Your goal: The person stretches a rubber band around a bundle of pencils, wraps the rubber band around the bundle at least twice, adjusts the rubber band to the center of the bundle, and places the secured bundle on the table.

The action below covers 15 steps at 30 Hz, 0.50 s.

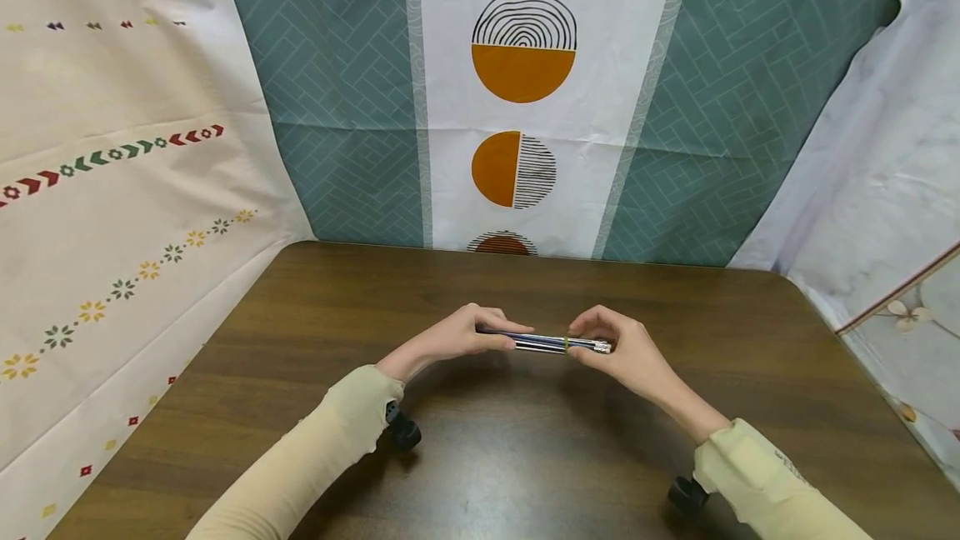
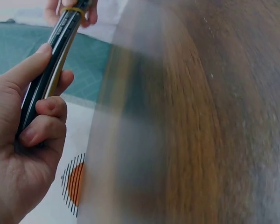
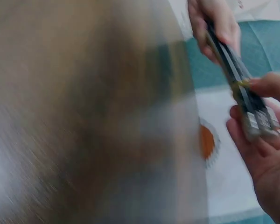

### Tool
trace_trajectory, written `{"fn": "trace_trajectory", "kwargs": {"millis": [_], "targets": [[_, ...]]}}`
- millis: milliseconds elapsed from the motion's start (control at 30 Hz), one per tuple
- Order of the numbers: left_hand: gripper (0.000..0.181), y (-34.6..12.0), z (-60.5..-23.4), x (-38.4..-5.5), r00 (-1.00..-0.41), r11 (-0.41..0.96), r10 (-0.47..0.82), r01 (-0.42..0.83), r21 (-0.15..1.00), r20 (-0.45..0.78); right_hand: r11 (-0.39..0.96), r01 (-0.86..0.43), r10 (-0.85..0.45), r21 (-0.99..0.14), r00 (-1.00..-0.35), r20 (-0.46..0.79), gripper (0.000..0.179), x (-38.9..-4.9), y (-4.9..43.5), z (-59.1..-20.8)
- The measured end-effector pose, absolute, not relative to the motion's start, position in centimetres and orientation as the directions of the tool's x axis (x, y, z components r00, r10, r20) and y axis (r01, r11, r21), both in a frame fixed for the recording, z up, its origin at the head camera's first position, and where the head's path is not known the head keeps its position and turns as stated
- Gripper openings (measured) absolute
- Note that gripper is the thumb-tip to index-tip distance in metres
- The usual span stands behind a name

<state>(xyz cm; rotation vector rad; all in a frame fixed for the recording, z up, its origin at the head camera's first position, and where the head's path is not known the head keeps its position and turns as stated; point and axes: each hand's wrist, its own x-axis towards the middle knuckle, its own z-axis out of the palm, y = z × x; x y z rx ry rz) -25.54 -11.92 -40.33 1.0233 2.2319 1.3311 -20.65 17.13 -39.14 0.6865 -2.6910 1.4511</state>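
Note:
A bundle of slim dark and silver-striped pencils (image 1: 542, 343) is held level above the table, between both hands. My left hand (image 1: 455, 335) grips its left part, with the thumb along one side and the fingers curled round the other, as the left wrist view shows. Near the right end a yellow rubber band (image 3: 241, 84) circles the bundle. My right hand (image 1: 628, 354) pinches at this band with thumb and fingertips. Silver metal ends (image 3: 259, 122) of the pencils point toward the right palm.
Below the hands lies a brown wooden table (image 1: 480, 457). A teal and white curtain (image 1: 345, 107) with orange circles hangs behind its far edge. Patterned white cloths hang at the left and right sides. Each wrist carries a small black camera (image 1: 403, 427).

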Motion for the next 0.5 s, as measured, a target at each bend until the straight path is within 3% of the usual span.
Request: {"fn": "trace_trajectory", "kwargs": {"millis": [233, 500], "targets": [[0.039, -12.08, -40.18, -25.44, -0.649, 0.290, 0.759, 0.398, 0.870, 0.043, 0.430, -0.405, -0.476, -0.807, -0.861, 0.179, 0.021, -21.48, 18.04, -39.02], [0.038, -11.55, -39.95, -25.29, -0.669, 0.272, 0.739, 0.402, 0.874, 0.077, 0.419, -0.334, -0.397, -0.844, -0.904, 0.160, 0.020, -21.30, 18.11, -39.58]]}}
